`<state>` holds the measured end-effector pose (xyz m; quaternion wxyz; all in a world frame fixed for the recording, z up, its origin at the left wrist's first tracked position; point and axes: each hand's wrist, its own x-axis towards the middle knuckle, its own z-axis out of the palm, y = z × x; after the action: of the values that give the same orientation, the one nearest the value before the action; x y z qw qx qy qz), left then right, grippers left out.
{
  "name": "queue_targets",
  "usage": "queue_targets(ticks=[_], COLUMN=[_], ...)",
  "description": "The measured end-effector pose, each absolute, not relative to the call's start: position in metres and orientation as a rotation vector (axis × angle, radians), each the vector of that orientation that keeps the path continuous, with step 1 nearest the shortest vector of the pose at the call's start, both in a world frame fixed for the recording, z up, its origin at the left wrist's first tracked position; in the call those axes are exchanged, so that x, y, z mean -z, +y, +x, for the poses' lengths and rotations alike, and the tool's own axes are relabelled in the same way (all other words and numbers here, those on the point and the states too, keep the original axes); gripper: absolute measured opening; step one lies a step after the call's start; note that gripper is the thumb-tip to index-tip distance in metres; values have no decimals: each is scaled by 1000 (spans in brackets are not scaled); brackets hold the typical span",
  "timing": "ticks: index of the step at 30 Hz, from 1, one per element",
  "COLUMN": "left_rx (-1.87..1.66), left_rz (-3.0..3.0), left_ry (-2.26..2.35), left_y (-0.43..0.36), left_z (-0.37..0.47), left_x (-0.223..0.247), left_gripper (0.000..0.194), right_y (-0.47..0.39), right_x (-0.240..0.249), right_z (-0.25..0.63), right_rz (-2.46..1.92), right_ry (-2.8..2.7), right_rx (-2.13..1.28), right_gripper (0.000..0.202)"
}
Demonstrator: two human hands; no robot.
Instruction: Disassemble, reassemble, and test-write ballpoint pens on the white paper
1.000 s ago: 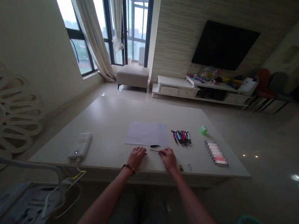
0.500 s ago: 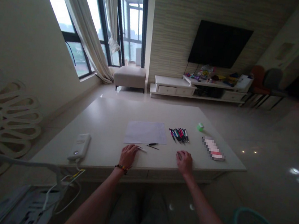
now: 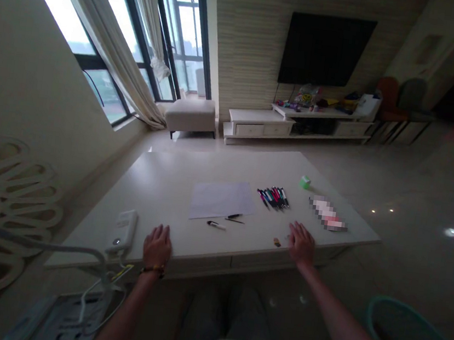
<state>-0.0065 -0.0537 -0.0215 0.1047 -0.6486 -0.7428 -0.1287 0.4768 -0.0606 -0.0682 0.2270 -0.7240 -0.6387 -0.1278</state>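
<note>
My left hand [image 3: 157, 247] lies flat near the front edge of the white table [image 3: 159, 184], holding nothing. Right of it a white-and-black pen [image 3: 216, 225] lies on the tabletop. My right hand [image 3: 300, 244] rests open by the front edge, beside a small brownish item [image 3: 276, 242]. Behind the pen is a sheet of paper [image 3: 221, 199], with a black pen piece [image 3: 234, 215] and a thin dark stick [image 3: 235, 220] at its lower right corner. Several pens [image 3: 274, 198] lie in a row right of the paper.
A green item [image 3: 305, 182] and a pixelated pinkish item [image 3: 328, 213] are on the table's right. A white power strip [image 3: 123, 230] with cables lies at the left. A teal basket [image 3: 405, 335] stands on the floor at lower right.
My left hand has moved left, off the white pen. My right hand has moved right and opened, and the small brownish item now lies on the table. The view has tilted slightly.
</note>
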Motion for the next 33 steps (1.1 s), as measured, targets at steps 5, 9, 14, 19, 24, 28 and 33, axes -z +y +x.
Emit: queue_targets(ticks=[5,9,14,19,24,28,33], left_rx=[305,427,586,722,777,806,775], left_rz=[-1991,-2213,-2467,-2495,-2443,-2370,-2313], left_ry=[-2285,-2074,-1779,-1775,-1820,-1899,-1935], left_y=[-45,-31,-12,-6,-10,-10,-9], left_z=[14,57,110,122,122,121,118], left_x=[21,22,23,25,23,27,30], left_gripper=[43,47,33,15,17,20,30], right_y=[-59,-54,-36,-17,-1,1,-3], right_x=[69,68,58,43,38,42,46], right_z=[476,456,398,333,308,309,312], right_rz=[-2107,-2165,-1891,-1627,-1689,-1697,-1663], right_ry=[-1864,-1732,-1656,-1734,-1688,-1785,-1807], right_rx=[308,264,87,-104,-75,-76,-134], right_gripper=[46,48,36,29,11,10,10])
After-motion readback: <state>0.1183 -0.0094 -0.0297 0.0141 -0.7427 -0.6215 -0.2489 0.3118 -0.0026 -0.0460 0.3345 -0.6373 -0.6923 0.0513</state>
